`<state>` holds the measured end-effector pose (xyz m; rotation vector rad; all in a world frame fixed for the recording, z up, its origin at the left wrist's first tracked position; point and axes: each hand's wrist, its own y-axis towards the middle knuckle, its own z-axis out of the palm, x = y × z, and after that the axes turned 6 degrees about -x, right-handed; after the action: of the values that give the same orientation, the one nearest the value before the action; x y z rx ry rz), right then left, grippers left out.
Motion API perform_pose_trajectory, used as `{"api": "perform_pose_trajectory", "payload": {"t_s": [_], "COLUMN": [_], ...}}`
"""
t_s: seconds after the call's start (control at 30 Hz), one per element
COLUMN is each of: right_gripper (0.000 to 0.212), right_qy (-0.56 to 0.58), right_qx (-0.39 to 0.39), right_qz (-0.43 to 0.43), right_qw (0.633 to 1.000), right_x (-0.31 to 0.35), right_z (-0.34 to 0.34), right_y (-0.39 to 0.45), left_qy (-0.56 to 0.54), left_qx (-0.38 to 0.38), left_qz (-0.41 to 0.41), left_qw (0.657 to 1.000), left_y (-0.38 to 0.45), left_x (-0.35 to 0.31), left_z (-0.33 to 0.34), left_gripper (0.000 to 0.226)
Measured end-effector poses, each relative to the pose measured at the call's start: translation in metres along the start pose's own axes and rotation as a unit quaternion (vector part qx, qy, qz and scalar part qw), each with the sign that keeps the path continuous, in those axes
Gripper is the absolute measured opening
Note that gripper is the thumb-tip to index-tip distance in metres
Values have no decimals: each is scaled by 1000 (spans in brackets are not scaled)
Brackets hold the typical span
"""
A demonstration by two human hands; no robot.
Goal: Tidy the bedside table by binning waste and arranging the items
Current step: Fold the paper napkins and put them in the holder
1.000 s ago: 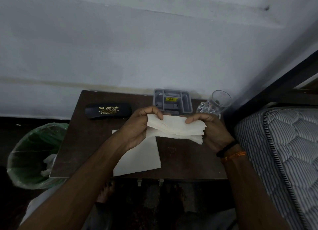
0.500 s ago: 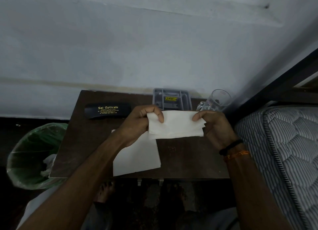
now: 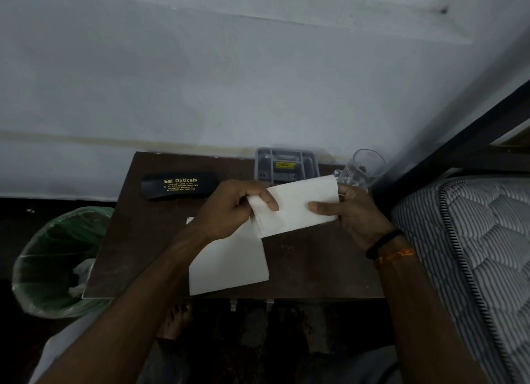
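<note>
A folded white tissue (image 3: 295, 205) is held just above the dark brown bedside table (image 3: 137, 240). My left hand (image 3: 229, 208) pinches its left edge and my right hand (image 3: 355, 211) grips its right edge, thumb lying flat across the paper. A second folded white tissue (image 3: 229, 266) lies flat on the table at the front, partly under my left wrist. At the table's back left lies a black spectacle case (image 3: 179, 185) with gold lettering.
A grey compartment tray (image 3: 286, 165) stands at the back against the wall. A clear glass (image 3: 364, 168) with a wrapper in it stands at the back right corner. A green-lined bin (image 3: 57, 263) sits on the floor left of the table. A striped mattress (image 3: 473, 254) borders the right.
The tissue in my hands has gone from a loose fanned stack to a flat folded rectangle. Both hands have shifted slightly and my right thumb now lies across it.
</note>
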<state>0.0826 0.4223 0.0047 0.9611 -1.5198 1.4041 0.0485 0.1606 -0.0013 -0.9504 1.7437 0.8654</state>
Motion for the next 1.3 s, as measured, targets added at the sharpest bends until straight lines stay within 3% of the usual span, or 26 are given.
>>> {"api": "perform_pose_trajectory", "payload": {"t_s": [0.2,0.27,0.33,0.47,0.63,0.8,0.83,0.9,1.0,1.2,1.3], "right_gripper": [53,42,35,41,25,11,17,31,32,27,27], "right_qy": [4,-13,-31,-70,-77,36,34,12,-77,-62,-53], "right_qx": [-26,-14,17,71,21,-140,-132,-45,57,-19,-78], "right_qz": [-38,-54,-60,-80,-111,-106,-88,-30,-7,-79,-108], "right_qw": [999,998,998,992,991,984,987,998,995,995,990], "right_x": [-1,1,4,3,5,12,13,14,8,3,5], "right_z": [3,5,10,25,23,9,9,16,38,47,47], "right_y": [-1,0,-2,-3,-2,-1,-2,-7,-13,-5,1], "left_qy": [-21,-51,-79,-56,-116,-180,-185,-183,-193,-88,18], "left_qx": [36,26,30,111,142,110,92,52,19,-21,-49], "left_qz": [-63,-95,-142,-198,-223,-240,-243,-247,-239,-217,-145], "left_qw": [997,994,986,972,957,947,948,950,952,972,988], "left_y": [-2,-3,-2,-6,-11,-9,-8,-6,-3,1,6], "left_x": [0,-3,-8,-15,-12,-14,-12,-8,-9,-4,-5], "left_z": [-10,-10,-4,18,20,16,16,18,25,26,25], "left_gripper": [19,10,20,56,52,44,46,52,48,61,46]}}
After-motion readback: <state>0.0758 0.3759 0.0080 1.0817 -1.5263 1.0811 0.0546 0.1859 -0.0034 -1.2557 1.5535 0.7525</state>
